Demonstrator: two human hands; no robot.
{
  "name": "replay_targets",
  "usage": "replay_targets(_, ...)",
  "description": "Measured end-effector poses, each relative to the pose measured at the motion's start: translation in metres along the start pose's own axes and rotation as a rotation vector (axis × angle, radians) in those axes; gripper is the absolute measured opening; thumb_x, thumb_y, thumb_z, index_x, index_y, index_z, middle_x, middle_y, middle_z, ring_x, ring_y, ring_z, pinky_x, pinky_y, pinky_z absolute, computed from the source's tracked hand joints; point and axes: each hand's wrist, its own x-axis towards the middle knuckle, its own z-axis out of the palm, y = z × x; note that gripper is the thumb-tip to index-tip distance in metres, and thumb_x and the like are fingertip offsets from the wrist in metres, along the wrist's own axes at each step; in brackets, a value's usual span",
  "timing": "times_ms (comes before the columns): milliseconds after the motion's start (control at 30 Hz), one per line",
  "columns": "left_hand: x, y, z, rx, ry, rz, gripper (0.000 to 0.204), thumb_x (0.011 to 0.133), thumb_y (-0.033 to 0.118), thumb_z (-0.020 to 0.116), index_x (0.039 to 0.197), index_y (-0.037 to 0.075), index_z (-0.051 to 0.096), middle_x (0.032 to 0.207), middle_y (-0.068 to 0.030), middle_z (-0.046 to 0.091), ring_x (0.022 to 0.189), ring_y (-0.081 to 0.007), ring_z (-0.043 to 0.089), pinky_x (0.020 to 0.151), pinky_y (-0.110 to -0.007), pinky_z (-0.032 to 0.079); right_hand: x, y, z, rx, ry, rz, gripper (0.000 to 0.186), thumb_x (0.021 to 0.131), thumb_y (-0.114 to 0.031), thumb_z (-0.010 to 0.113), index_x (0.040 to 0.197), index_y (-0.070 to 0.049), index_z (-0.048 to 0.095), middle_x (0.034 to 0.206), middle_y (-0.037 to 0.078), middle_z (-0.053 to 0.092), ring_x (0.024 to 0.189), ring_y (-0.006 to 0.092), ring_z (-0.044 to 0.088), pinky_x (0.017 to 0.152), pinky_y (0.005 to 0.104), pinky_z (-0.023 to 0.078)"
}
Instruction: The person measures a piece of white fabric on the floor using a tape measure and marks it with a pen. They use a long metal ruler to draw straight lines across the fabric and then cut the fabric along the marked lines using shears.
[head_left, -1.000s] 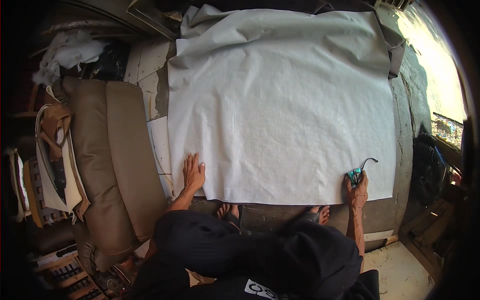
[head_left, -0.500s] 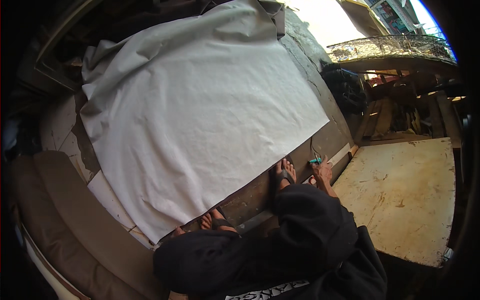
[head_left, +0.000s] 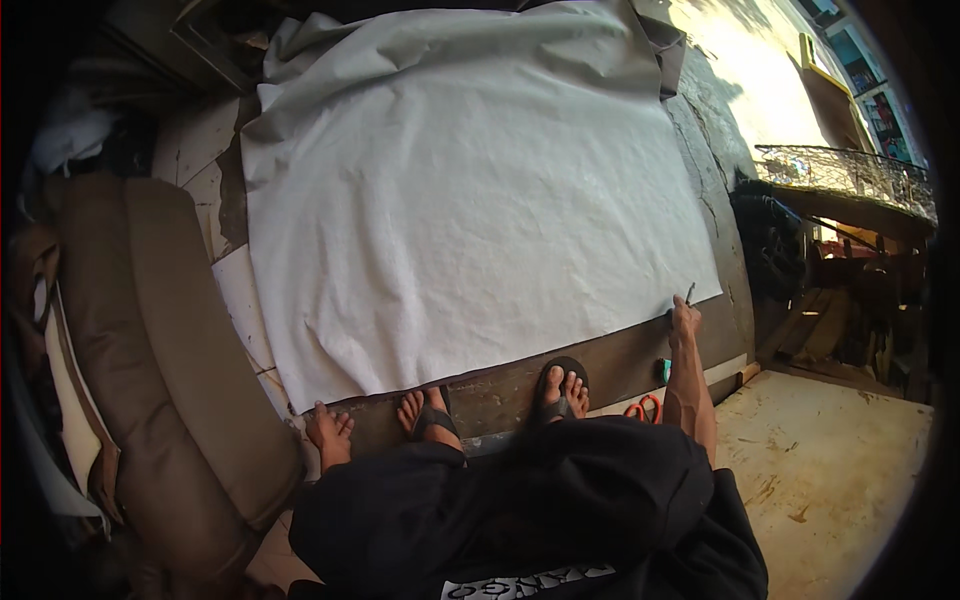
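Note:
A large pale grey-white sheet of fabric (head_left: 480,220), wrinkled at its left and far sides, lies spread on the floor in front of me. My right hand (head_left: 686,320) is closed around a slim pen (head_left: 690,294) at the sheet's near right corner. At the near left corner is my left hand (head_left: 330,430), its fingers apart and nothing seen in them. Beside my right forearm lie red-handled scissors (head_left: 645,408), their blades hidden, and a small teal object (head_left: 665,371) whose kind I cannot make out.
My sandalled feet stand at the sheet's near edge. Brown padded cushions (head_left: 190,350) lie at the left. A stained pale board (head_left: 820,470) is at the near right. Beyond it are wooden pieces (head_left: 815,325) and a dark bundle (head_left: 770,240).
My right hand has moved from beside the teal object up to the sheet's right corner, with the pen in it. My left hand has come into clearer view. The whole view has shifted.

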Motion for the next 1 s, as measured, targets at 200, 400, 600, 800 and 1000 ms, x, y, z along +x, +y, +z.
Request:
replay_targets(200,-0.001,0.003,0.035,-0.179,-0.112,-0.13,0.05,0.099,0.041,0.058,0.137,0.011,0.046,0.123,-0.012,0.05,0.107,-0.0301,0.056,0.09,-0.049,0.054,0.032,0.007,-0.015,-0.22,0.069,0.001,0.052,0.079,-0.034,0.074,0.098,0.014,0.069,0.097,0.023,0.072,0.088,0.0296,0.067,0.084,0.0393,0.051)
replay_targets(400,-0.008,0.022,0.047,0.006,-0.069,-0.104,0.04,0.097,0.038,0.062,0.123,0.009,0.054,0.116,-0.0106,0.054,0.105,-0.0307,0.054,0.093,-0.053,0.047,0.011,-0.021,-0.033,-0.364,0.275,0.026,0.051,0.078,-0.034,0.071,0.113,0.002,0.067,0.114,0.025,0.069,0.111,0.0406,0.065,0.098,0.0461,0.048)
replay_targets(600,-0.033,0.026,0.056,0.599,0.153,0.3,0.051,0.096,0.041,0.061,0.107,-0.008,0.057,0.09,-0.0231,0.066,0.071,-0.0333,0.069,0.059,-0.045,0.059,0.023,-0.009,-0.049,0.004,0.164,0.115,0.046,0.077,-0.038,0.077,0.099,0.002,0.072,0.087,0.014,0.071,0.079,0.0245,0.067,0.076,0.0379,0.052)
replay_targets(800,-0.059,0.055,0.027,0.97,0.465,0.568,0.051,0.097,0.045,0.055,0.099,-0.006,0.061,0.082,-0.0196,0.069,0.066,-0.0303,0.069,0.057,-0.044,0.059,0.002,-0.026,-0.047,0.025,0.063,0.058,0.035,0.079,-0.032,0.073,0.092,0.0,0.072,0.072,0.008,0.064,0.064,0.0196,0.06,0.065,0.0361,0.048)
replay_targets(1000,0.028,0.037,-0.003,0.616,0.084,0.156,0.054,0.098,0.05,0.05,0.104,-0.003,0.059,0.086,-0.0148,0.067,0.074,-0.0299,0.067,0.065,-0.047,0.058,0.037,-0.011,-0.047,0.078,0.079,0.0,0.026,0.082,-0.029,0.073,0.087,-0.005,0.066,0.064,0.003,0.056,0.055,0.0165,0.052,0.053,0.0338,0.041)
